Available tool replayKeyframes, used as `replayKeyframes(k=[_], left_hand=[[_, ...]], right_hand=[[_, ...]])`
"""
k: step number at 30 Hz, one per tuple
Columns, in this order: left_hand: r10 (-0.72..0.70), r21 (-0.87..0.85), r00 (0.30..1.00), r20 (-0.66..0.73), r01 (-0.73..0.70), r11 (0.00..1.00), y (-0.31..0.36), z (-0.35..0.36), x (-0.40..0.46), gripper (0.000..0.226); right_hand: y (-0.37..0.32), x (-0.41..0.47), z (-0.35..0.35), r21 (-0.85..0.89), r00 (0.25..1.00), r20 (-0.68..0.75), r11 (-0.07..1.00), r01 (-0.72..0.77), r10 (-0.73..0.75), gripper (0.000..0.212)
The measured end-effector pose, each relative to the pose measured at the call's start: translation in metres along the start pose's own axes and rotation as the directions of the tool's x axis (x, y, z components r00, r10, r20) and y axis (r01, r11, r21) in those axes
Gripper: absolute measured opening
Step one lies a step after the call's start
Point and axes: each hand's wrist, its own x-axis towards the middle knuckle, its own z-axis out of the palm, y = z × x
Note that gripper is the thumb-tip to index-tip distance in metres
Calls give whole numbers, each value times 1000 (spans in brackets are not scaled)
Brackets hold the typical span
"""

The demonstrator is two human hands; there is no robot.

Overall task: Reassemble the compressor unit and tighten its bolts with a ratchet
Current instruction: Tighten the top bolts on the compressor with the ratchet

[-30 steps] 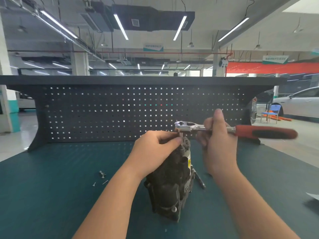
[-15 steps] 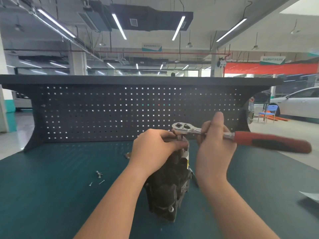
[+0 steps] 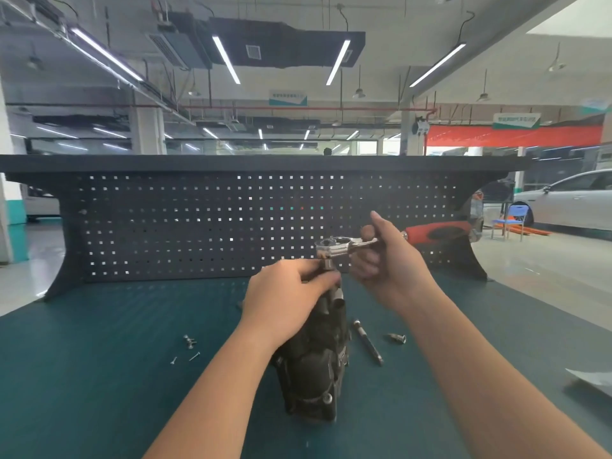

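Note:
A dark compressor unit (image 3: 314,362) stands upright on the green bench mat (image 3: 99,376). My left hand (image 3: 284,293) is wrapped over its top end and hides it. My right hand (image 3: 387,260) grips the metal shank of a ratchet (image 3: 334,246) with a red and black handle (image 3: 440,231) pointing right and away. The ratchet's chrome head sits just above the compressor's top, with its socket reaching down beside my left fingertips. The bolt under the socket is hidden.
A long bolt (image 3: 367,341) and a short bolt (image 3: 397,337) lie right of the compressor. Small screws (image 3: 189,342) lie to its left. A black pegboard (image 3: 231,223) walls off the bench's back. A grey sheet (image 3: 592,379) rests at the right edge.
The ratchet handle has swung from pointing right and slightly toward me to pointing right and away, its head staying over the compressor top. My left hand keeps its hold.

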Motion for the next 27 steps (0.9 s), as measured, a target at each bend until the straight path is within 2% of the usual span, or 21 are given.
replayKeyframes(k=[3, 6, 10, 13, 15, 17, 20, 22, 24, 27], left_hand=[[4, 95, 999, 53, -9, 995, 2, 5, 1, 24], [-54, 250, 983, 178, 8, 968, 2, 6, 5, 48], [-89, 356, 962, 258, -9, 934, 1, 8, 12, 51], [-120, 388, 954, 274, 4, 922, -1, 8, 12, 60], [-157, 430, 937, 313, 8, 903, 0, 7, 13, 67], [-244, 439, 904, 350, 72, 896, 0, 4, 17, 83], [-324, 376, 861, 392, 172, 910, -3, 1, 23, 100], [-290, 287, 872, 394, 183, 940, -5, 1, 25, 99], [-246, 174, 905, 347, 195, 965, -8, 2, 25, 93], [-198, 140, 939, 281, 164, 976, -15, 2, 24, 85]], right_hand=[[-1, 6, -5, 100, 999, 19, 994, 46, -48, 51], [2, 6, -6, 169, 993, 15, 979, 111, -115, 49], [6, -2, -1, 212, 988, -29, 965, 152, -149, 41], [-14, 3, 4, 460, 976, 6, 868, 190, -217, 44], [-39, 10, 1, 535, 956, -8, 806, 253, -294, 38], [-52, 17, -15, 468, 948, -55, 830, 302, -314, 29], [-30, 20, -61, 260, 966, -186, 939, 227, -182, 24], [8, 17, -99, 153, 944, -325, 982, 107, -52, 24], [48, 9, -134, 109, 892, -449, 994, -3, 52, 21], [83, 3, -169, 47, 828, -544, 990, -135, 138, 17]])
